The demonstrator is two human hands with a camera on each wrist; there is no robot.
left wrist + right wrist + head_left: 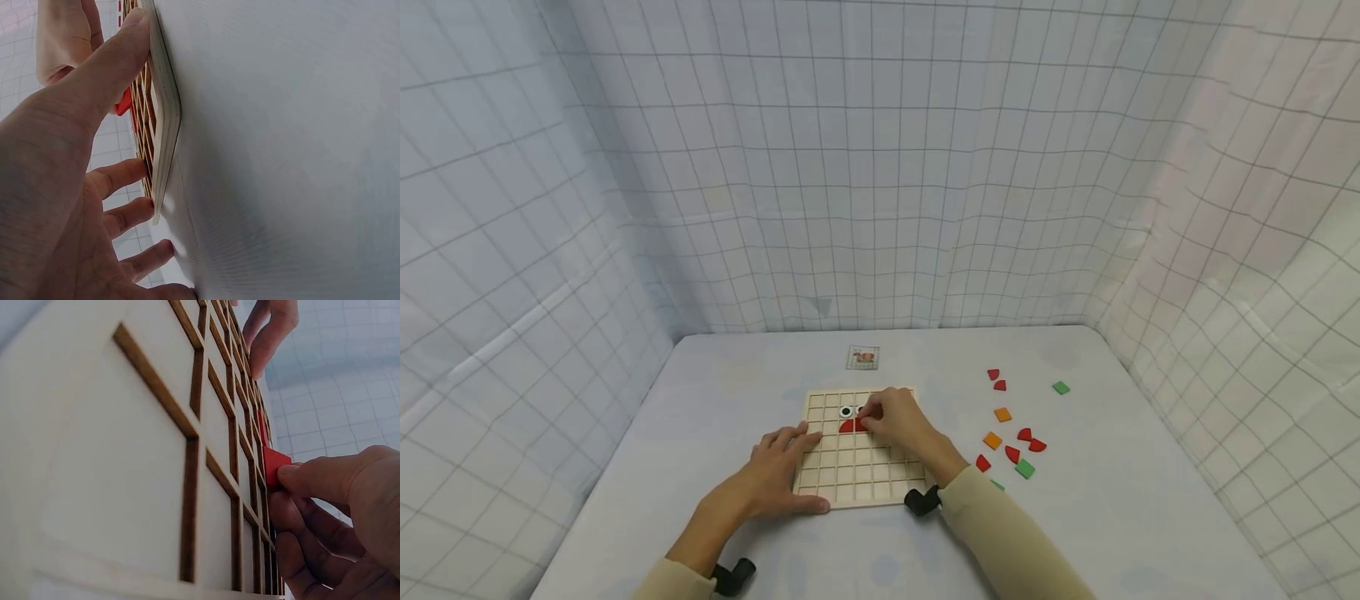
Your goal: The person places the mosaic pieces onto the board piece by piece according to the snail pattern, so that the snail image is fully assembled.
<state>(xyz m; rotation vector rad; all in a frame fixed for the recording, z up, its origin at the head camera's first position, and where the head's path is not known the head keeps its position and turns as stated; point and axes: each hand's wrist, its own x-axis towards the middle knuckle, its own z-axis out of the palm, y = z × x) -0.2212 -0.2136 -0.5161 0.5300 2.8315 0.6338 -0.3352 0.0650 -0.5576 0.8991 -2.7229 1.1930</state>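
A pale wooden grid board [855, 476] lies flat on the table. My left hand [772, 477] rests at its left side with fingers spread. The thumb presses on the front edge near the corner, and a fingertip touches the grid. Between thumb and fingertips my right hand [901, 421] pinches a red quarter-circle tile [275, 467] at the board's upper middle. Just left of it another red tile [846, 426] sits in a cell. Above these is a white tile with a black ring [846, 412]; a similar one beside it is partly covered by my right fingers.
Loose red quarter-circle tiles [1037, 445], orange square tiles [1003, 414] and green tiles [1025, 469] lie scattered on the table to the right. Behind the board lies a small picture card [863, 357]. White grid-patterned curtains [850, 167] stand around the table.
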